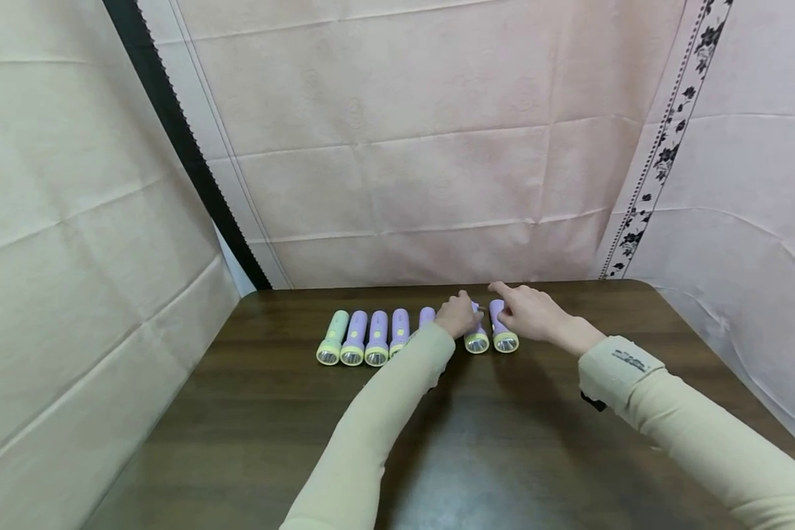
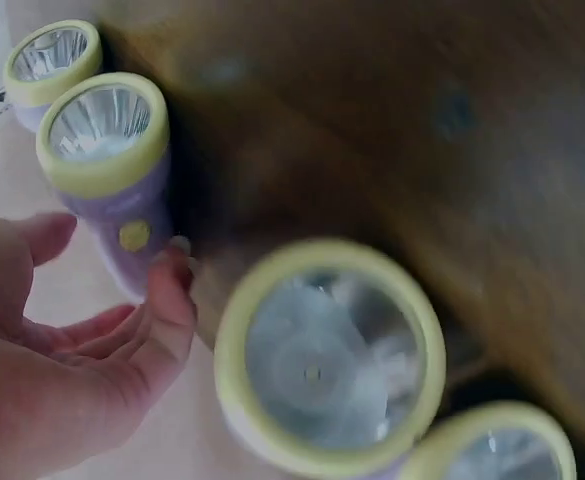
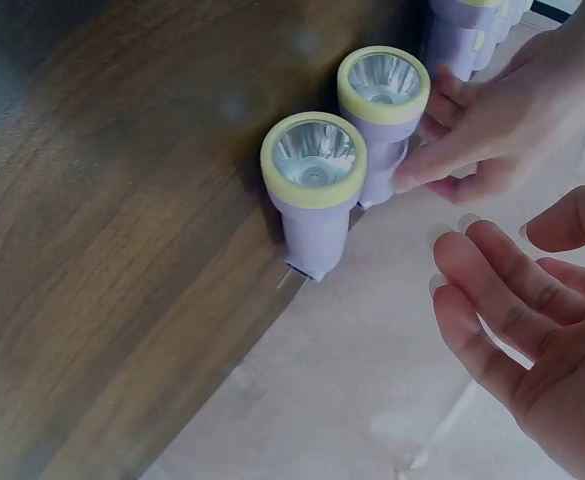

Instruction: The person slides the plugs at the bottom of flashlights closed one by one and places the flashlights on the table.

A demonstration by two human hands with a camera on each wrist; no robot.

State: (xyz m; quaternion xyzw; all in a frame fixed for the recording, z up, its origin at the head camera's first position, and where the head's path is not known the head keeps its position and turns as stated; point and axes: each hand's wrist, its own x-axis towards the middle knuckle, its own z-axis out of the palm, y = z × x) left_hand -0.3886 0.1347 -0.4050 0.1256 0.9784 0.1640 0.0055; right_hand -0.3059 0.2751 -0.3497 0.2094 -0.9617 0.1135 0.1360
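Observation:
My left hand (image 1: 458,316) is at a purple flashlight (image 1: 476,341) with a pale yellow rim, the second from the right end of a row. In the left wrist view, thumb and fingers lie on either side of that flashlight's body, below its yellow button (image 2: 134,236). My right hand (image 3: 532,310) hovers with loosely bent fingers, holding nothing, beside the rightmost purple flashlight (image 1: 505,341). Both flashlights lie with their lenses toward me. My left hand and forearm hide part of the row.
Left of my hand, several more purple flashlights (image 1: 377,338) lie side by side, with one green flashlight (image 1: 333,338) at the left end. The row lies near the far edge of a brown wooden table (image 1: 271,412). Pale cloth (image 1: 404,147) hangs behind and at both sides.

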